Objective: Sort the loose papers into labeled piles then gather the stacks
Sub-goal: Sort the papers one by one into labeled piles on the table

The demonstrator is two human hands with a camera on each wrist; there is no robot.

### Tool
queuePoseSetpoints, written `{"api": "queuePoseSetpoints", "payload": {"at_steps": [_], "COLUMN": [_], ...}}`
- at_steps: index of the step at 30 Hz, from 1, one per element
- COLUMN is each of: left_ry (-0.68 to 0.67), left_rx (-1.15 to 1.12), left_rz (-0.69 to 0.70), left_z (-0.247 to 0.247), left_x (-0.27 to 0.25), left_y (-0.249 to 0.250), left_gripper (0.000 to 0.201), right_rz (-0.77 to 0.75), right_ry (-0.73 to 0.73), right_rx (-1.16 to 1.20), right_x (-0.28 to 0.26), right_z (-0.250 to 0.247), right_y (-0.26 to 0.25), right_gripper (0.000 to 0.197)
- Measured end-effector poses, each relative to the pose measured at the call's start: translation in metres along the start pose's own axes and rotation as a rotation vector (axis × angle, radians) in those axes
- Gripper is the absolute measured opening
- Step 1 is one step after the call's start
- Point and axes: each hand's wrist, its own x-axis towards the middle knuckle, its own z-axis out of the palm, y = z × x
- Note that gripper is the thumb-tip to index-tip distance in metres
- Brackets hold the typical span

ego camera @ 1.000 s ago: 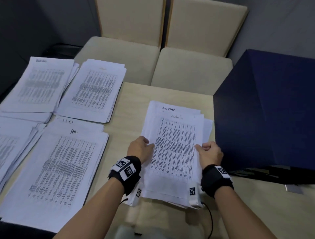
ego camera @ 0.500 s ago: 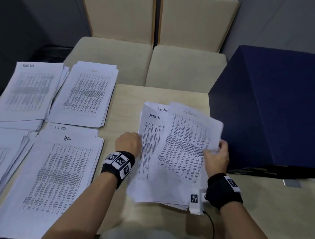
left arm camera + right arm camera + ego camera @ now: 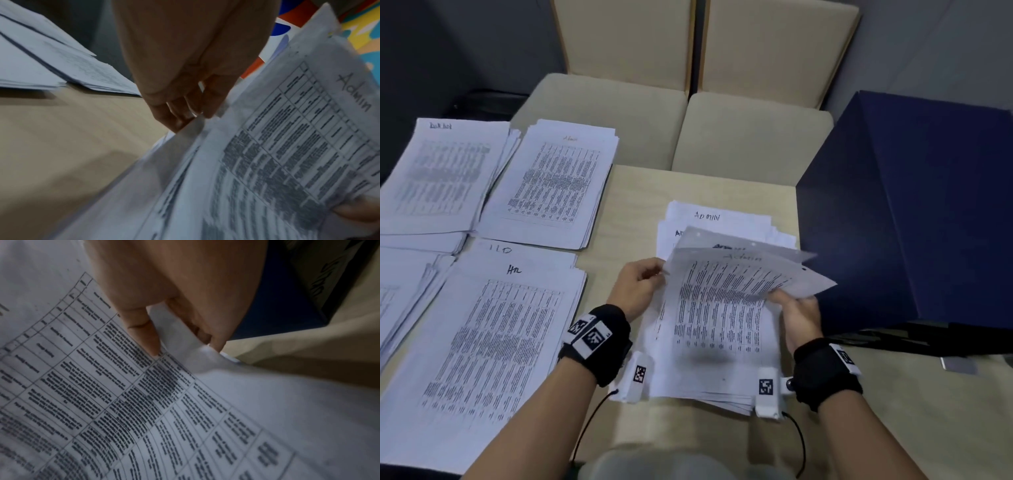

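I count five piles (image 3: pixel 551 185) on the table (image 3: pixel 640 212); my right hand (image 3: pixel 799 315) pinches two lifted sheets (image 3: pixel 722 291), left hand (image 3: pixel 637 287) touches their edge, grip unclear.
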Motion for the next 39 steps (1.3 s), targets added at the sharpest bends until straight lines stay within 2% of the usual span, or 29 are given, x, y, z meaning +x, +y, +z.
{"api": "queuePoseSetpoints", "payload": {"at_steps": [1,3,5,7,9,13,15,18,19,21,24,27,28,30,32,34,35,36,37,38,39], "left_ry": [0.003,0.125,0.271,0.277,0.224,0.184,0.181,0.236,0.216,0.165,0.171,0.126,0.105,0.097,0.13,0.144,0.119,0.105,0.092,0.062,0.019], "left_rx": [0.001,0.142,0.36,0.484,0.535,0.604,0.652,0.652,0.672,0.728,0.714,0.824,0.879,1.056,1.139,1.051,0.944,0.805,0.649,0.489,0.337], "left_rz": [-0.029,-0.092,-0.179,-0.282,-0.326,-0.248,-0.236,-0.195,-0.196,-0.228,-0.242,-0.236,-0.241,-0.223,-0.145,-0.028,0.03,0.074,0.091,0.092,0.071], "left_z": [0.001,0.002,0.002,0.003,0.005,0.0,-0.002,-0.002,0.0,0.004,0.008,0.007,0.005,0.001,-0.003,-0.006,-0.008,-0.01,-0.01,-0.01,-0.01], "left_x": [-0.001,0.001,0.005,0.01,0.012,0.014,0.014,0.018,0.02,0.023,0.024,0.026,0.027,0.023,0.018,0.017,0.016,0.017,0.016,0.015,0.014], "left_y": [0.0,-0.006,-0.015,-0.023,-0.027,-0.028,-0.025,-0.019,-0.017,-0.013,-0.01,-0.004,-0.002,0.003,0.01,0.011,0.009,0.004,0.0,-0.005,-0.008], "left_gripper": [0.036,0.038,0.023,0.007,0.006,0.022,0.019,0.005,0.007,0.015,0.033,0.017,0.019,0.041,0.052,0.047,0.039,0.028,0.018,0.017,0.023], "right_rz": [-0.012,-0.024,-0.034,-0.044,-0.058,-0.058,-0.092,-0.134,-0.135,-0.126,-0.108,-0.062,-0.028,0.09,0.145,0.156,0.208,0.288,0.356,0.415,0.415], "right_ry": [-0.018,-0.023,0.003,0.031,0.026,0.069,0.045,-0.05,-0.103,-0.195,-0.217,-0.222,-0.216,-0.178,-0.161,-0.17,-0.199,-0.256,-0.297,-0.327,-0.322], "right_rx": [0.015,0.054,0.071,0.036,-0.001,-0.032,-0.025,0.028,0.03,-0.001,0.001,0.085,0.113,0.18,0.187,0.133,0.126,0.124,0.121,0.139,0.167], "right_x": [-0.003,-0.008,-0.008,-0.008,-0.005,-0.003,-0.005,-0.009,-0.01,-0.01,-0.014,-0.011,-0.009,-0.003,-0.001,0.003,0.004,0.009,0.015,0.016,0.021], "right_z": [0.001,0.003,0.003,0.003,0.002,0.0,-0.001,-0.004,-0.004,-0.004,-0.002,-0.001,-0.002,-0.003,-0.005,-0.005,-0.004,-0.002,0.0,0.002,0.003], "right_y": [-0.003,-0.006,-0.005,-0.007,-0.007,-0.009,-0.008,-0.007,-0.007,-0.007,-0.009,-0.009,-0.009,-0.01,-0.01,-0.011,-0.016,-0.021,-0.023,-0.033,-0.033], "right_gripper": [0.019,0.024,0.026,0.022,0.017,0.012,0.013,0.038,0.042,0.037,0.023,0.007,0.008,0.014,0.015,0.014,0.014,0.02,0.036,0.048,0.049]}}
